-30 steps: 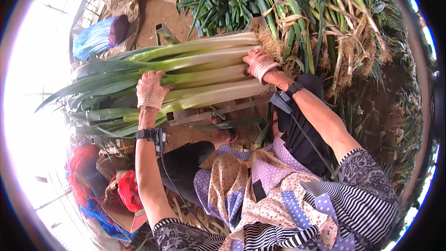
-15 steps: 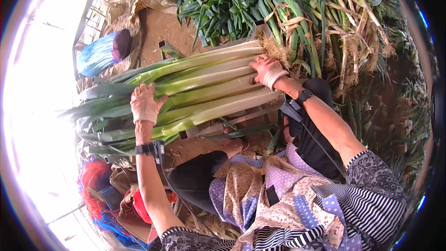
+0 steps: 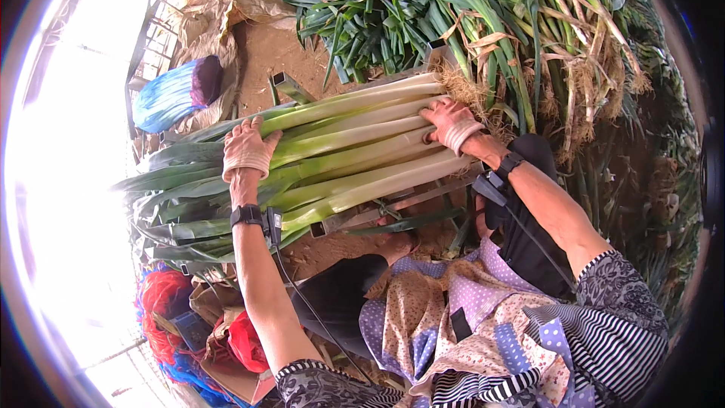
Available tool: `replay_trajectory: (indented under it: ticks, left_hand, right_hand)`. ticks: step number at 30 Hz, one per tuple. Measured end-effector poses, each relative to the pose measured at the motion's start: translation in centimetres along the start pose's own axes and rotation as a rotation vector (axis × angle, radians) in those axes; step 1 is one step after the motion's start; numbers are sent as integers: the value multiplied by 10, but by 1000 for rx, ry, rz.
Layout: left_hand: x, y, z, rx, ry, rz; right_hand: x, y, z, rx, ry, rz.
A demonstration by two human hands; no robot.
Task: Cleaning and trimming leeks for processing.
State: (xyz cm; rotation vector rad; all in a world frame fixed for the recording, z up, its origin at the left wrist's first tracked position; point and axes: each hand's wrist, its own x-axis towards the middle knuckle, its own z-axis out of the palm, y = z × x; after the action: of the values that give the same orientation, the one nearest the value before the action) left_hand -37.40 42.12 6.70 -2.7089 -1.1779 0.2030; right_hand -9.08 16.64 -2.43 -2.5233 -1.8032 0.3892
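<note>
Aligning the leeks appears to be the step in hand; they lie side by side across a metal frame, toward 10 o'clock from mid-view. The left hand, also at 10 o'clock, rests on them with fingers spread. The right hand, at 2 o'clock, bends over the pale stems; whether it grips cannot be told. The next move likely calls for even pressure at both ends.

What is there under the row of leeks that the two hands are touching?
Under the leeks, parts of a metal frame show at the edges, with brown ground beyond. The leeks cover the frame's middle, so its full shape cannot be seen.
</note>
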Motion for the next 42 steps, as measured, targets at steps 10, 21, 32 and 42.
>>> replay_trajectory:
  ticks: [10, 21, 32, 42]
  left_hand:
    - [3, 12, -14, -30, -178, -44]
    - [10, 3, -19, -99, -147, -75]
    - [-41, -75, -12, 2, -54, -400]
    - [-21, -84, 12, 109, -159, -353]
  right_hand:
    - [-6, -3, -9, 161, 124, 168]
    - [31, 17, 13, 49, 196, -42]
    - [30, 7, -8, 211, 73, -71]
    - [-13, 22, -53, 623, 109, -28]
